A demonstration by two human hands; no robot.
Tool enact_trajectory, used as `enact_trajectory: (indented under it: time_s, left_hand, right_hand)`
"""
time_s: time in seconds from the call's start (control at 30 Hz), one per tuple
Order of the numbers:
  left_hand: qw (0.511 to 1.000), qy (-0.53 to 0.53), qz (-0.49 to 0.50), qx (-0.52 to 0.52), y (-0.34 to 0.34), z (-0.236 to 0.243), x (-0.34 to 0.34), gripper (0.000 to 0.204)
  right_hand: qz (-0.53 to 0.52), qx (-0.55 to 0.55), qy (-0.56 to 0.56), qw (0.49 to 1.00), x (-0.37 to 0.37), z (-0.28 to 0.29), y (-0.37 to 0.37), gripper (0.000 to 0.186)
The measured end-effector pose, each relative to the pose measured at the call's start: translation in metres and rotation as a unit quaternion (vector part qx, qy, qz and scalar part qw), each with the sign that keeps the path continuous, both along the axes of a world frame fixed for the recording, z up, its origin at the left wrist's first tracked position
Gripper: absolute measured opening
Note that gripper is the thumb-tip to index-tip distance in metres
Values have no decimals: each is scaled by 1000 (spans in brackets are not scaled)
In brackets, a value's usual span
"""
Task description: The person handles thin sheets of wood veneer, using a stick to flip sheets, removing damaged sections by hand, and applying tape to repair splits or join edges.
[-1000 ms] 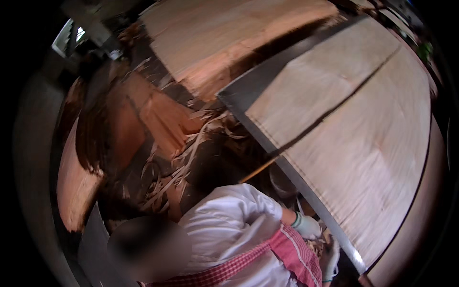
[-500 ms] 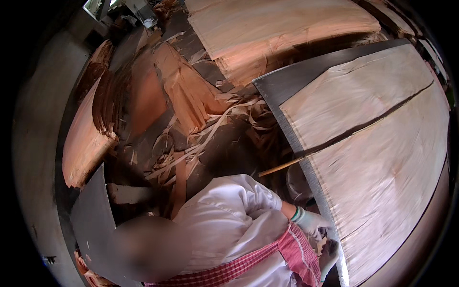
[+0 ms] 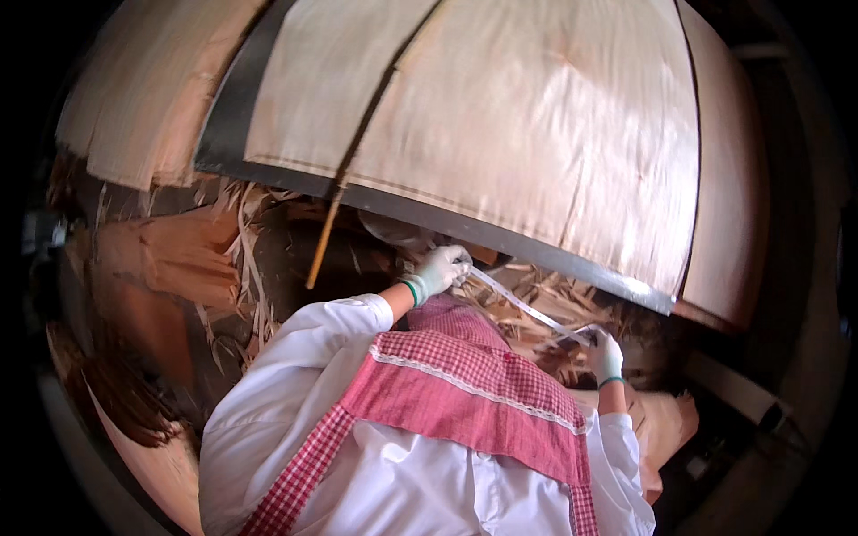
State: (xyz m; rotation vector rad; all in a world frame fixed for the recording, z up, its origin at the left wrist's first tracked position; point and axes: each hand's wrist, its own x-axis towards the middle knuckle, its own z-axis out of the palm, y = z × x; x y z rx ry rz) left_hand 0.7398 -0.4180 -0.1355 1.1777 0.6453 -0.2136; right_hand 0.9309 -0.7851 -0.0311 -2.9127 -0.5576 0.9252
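Gloved in white with green cuffs, my left hand point(image 3: 438, 271) pinches one end of a narrow white tape point(image 3: 518, 304) with small dark marks along it. My right hand point(image 3: 606, 355), gloved the same way, is closed on the other end, where a short length loops beside the fingers. The tape stretches between them, slanting down to the right. Both hands are in front of my apron, just short of the metal table edge point(image 3: 500, 234). On the table lie pale wood veneer sheets point(image 3: 536, 107), with a long dark gap between two of them.
A thin yellowish strip point(image 3: 323, 239) juts past the table edge, in line with the gap. Veneer scraps point(image 3: 545, 299) lie below the table. Orange-brown veneer pieces point(image 3: 179, 255) are on the floor at left, and a veneer stack point(image 3: 156, 89) stands far left.
My view has swung right, so the table now lies straight ahead. My hands, close together before at the table edge, have moved apart with the white tape stretched between them.
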Motion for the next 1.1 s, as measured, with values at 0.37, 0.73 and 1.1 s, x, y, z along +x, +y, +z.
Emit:
enact_trajectory:
  time_s: [0.37,0.73,1.1]
  left_hand:
    - [853,-288,-225,373,-23,102,62,17]
    - [999,35,-28,-28,-36,32,49,17]
    - [966,215,140,-29,-38,-117,65,25]
  right_hand:
    - [-57,429,340,835,-30,-3,149,34]
    - [-14,266,-12,964,-38,-27,135,25]
    - [-393,512,139,751,-64,-134,192,16]
